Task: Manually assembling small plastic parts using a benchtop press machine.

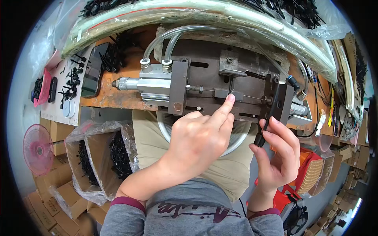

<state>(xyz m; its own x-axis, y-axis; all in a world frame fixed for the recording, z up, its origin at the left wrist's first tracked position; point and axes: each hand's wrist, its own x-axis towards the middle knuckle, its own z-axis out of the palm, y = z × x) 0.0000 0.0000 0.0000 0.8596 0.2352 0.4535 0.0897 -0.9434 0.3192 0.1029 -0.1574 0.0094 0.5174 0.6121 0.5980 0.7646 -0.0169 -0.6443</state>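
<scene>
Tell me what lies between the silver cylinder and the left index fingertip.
The head view shows a thick brown plate, a threaded rod, then, nearest the left hand, part of a small dark block.

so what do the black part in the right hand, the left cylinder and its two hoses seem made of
Black part: probably plastic, satin, going by soft highlights. Left cylinder: likely aluminium, with a silvery sheen along its ribs. Two hoses: apparently flexible plastic, glossy, being see-through and curved.
</scene>
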